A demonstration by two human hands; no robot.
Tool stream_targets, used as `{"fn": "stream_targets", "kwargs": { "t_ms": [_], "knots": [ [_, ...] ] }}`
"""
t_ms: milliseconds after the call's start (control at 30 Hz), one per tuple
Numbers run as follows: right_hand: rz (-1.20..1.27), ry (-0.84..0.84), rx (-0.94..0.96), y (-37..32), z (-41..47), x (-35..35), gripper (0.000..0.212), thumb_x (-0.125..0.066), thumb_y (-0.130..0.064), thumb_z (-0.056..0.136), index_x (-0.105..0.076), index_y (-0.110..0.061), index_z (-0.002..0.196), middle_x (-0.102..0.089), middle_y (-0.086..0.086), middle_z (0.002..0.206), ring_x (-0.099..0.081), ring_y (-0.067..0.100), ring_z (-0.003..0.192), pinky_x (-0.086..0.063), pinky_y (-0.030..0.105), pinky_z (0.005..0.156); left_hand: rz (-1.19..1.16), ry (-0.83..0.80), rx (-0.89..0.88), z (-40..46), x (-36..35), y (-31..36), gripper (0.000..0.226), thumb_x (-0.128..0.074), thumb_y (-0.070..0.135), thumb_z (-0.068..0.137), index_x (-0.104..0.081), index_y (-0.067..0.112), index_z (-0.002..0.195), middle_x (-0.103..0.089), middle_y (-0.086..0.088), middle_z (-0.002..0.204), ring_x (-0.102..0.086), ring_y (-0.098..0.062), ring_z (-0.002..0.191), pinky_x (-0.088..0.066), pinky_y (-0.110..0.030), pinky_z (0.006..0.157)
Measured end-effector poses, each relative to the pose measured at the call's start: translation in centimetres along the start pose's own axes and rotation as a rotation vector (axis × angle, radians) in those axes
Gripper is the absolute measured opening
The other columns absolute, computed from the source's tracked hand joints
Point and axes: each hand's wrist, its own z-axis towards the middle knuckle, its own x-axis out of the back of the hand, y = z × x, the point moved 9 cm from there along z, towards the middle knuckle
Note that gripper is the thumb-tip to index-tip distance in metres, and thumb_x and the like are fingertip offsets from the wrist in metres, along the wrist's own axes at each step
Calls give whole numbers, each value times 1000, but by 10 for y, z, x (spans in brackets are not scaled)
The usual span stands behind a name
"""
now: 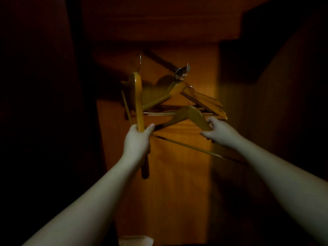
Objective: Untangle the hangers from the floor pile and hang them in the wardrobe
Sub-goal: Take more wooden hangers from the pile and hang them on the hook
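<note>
2 bare forearms reach up from 6 o'clock into the wardrobe (198, 166). The left hand (137, 139) grips a wooden hanger (138, 103) edge-on, hook (139, 59) up toward 12 o'clock, probably ready for the rail (159, 59). The right hand (217, 129) pinches a second hanger (191, 114) by its shoulder, level, likely keeping it free of the hung hangers (170, 93) at 1 o'clock.

no readable text, labels or numbers anywhere
</note>
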Motion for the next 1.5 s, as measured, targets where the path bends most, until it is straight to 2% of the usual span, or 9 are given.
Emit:
{"fn": "stream_targets", "kwargs": {
  "t_ms": [133, 233, 367, 600, 733, 933, 1200, 1400, 1500],
  "knots": [
    [-200, 151, 8, 30, 12, 32, 51, -63, -43, 90, -49, -17, 133, -62, 5, 117, -59, 16, 92, -48, 29, 71, -22, 38, 4, 11, -11, 8, 46, -52, 48, 96, -54, 7, 115, -48, 0, 62, -47, -15, 48, -40, -28, 44],
    [-256, 235, 5, 45, 20, 52, 47, -54, -48, 94, -50, -24, 135, -63, 1, 115, -59, 20, 95, -49, 32, 72, -76, 59, 46, 17, -20, 11, 41, -44, 50, 99, -55, 12, 110, -42, 1, 60, -42, -14, 47, -36, -28, 43],
    [-266, 313, 4, 53, 36, 73, 48, -48, -47, 98, -47, -24, 140, -57, 1, 129, -58, 23, 109, -50, 36, 82, -145, 91, 76, 27, -29, 14, 37, -38, 46, 101, -57, 15, 107, -40, 2, 62, -39, -14, 50, -33, -29, 48],
    [-140, 286, 2, 60, 84, 84, 46, -54, -47, 95, -45, -22, 133, -63, 5, 122, -62, 26, 104, -52, 36, 76, -93, 129, 37, 32, -40, 30, 32, -39, 42, 102, -55, 15, 106, -43, -1, 68, -41, -15, 54, -36, -30, 50],
    [-133, 284, 25, 48, 111, 85, 42, -55, -46, 95, -46, -22, 128, -63, 4, 119, -62, 24, 97, -46, 31, 68, -72, 138, 12, 36, -45, 38, 31, -39, 42, 102, -54, 15, 106, -44, -2, 67, -42, -16, 53, -36, -30, 49],
    [-118, 244, 38, 36, 138, 78, 43, -54, -44, 96, -44, -22, 132, -61, 3, 114, -57, 19, 90, -51, 36, 73, -33, 178, -6, 41, -44, 41, 32, -38, 43, 102, -52, 15, 107, -45, -3, 70, -44, -17, 56, -38, -32, 52],
    [-59, 238, 42, 37, 155, 57, 41, -56, -44, 95, -46, -22, 128, -63, 2, 104, -59, 20, 78, -45, 30, 60, -10, 212, -17, 46, -42, 35, 29, -39, 43, 102, -53, 19, 93, -45, -2, 69, -43, -16, 53, -37, -30, 49],
    [-5, 259, 64, 35, 164, 46, 39, -58, -40, 95, -47, -21, 128, -58, 2, 109, -57, 21, 90, -47, 33, 68, 13, 220, 3, 51, -45, 29, 32, -38, 45, 102, -54, 18, 97, -45, -1, 68, -44, -16, 54, -36, -29, 48],
    [-7, 268, 91, 31, 169, 41, 39, -59, -38, 94, -49, -20, 127, -56, 4, 118, -55, 23, 104, -50, 39, 79, 8, 222, -1, 51, -47, 30, 34, -38, 44, 102, -55, 15, 104, -45, -1, 68, -43, -15, 54, -36, -29, 48]
  ]
}}
